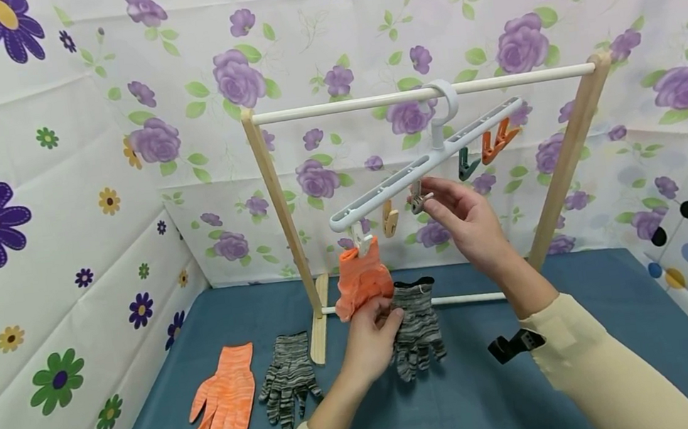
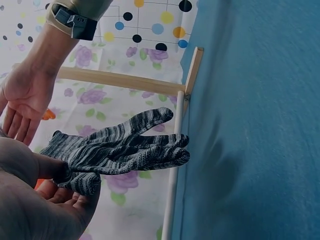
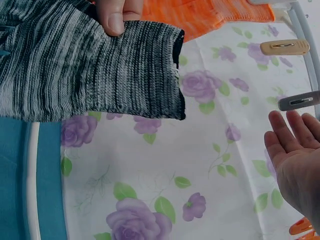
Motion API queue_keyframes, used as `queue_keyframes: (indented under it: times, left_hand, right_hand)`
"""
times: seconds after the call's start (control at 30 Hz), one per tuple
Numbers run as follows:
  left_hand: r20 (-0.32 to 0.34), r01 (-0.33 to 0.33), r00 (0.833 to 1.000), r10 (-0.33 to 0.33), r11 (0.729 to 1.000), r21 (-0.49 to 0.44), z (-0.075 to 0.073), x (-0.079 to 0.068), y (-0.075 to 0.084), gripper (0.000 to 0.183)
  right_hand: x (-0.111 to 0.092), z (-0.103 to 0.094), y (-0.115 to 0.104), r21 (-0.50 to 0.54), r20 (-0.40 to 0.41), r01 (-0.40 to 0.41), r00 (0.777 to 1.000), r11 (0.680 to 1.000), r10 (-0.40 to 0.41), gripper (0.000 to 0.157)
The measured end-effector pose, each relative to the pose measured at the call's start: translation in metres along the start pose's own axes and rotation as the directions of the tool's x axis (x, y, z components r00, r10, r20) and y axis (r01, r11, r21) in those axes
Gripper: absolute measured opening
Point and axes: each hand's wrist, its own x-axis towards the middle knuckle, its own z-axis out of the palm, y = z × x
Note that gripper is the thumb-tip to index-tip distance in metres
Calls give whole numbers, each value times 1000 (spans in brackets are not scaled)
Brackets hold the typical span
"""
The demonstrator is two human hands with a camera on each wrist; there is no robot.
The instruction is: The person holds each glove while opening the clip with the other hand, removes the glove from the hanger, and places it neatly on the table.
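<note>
My left hand (image 1: 369, 344) pinches a grey-and-black striped knit glove (image 1: 421, 334) near its cuff, the fingers of the glove hanging down. The right wrist view shows the thumb pressed on that striped glove (image 3: 145, 75). My right hand (image 1: 470, 224) pinches a grey clip (image 1: 418, 202) under the pale grey hanger (image 1: 403, 175), above the striped glove and apart from it. An orange glove (image 1: 361, 280) hangs from a white clip (image 1: 363, 241) at the hanger's near left end, just behind my left hand.
A wood-and-white rack (image 1: 344, 106) carries the hanger, which slants. Beige (image 1: 390, 219), dark green (image 1: 468, 165) and orange (image 1: 498, 142) clips also hang from it. On the blue tabletop (image 1: 471, 406) lie another orange glove (image 1: 227, 397) and another striped glove (image 1: 289, 378).
</note>
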Motion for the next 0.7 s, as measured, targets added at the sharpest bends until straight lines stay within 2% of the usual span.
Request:
queue_keyframes:
  times: [0.47, 0.7]
  left_hand:
    - [22, 20, 1000, -22, 998, 63, -10, -10, -19, 16]
    - [39, 44, 998, -45, 998, 47, -19, -15, -29, 17]
  right_hand:
    - [-17, -9, 6, -43, 51, -8, 999, 999, 10, 46]
    - [-29, -14, 7, -60, 62, 10, 998, 998, -7, 48]
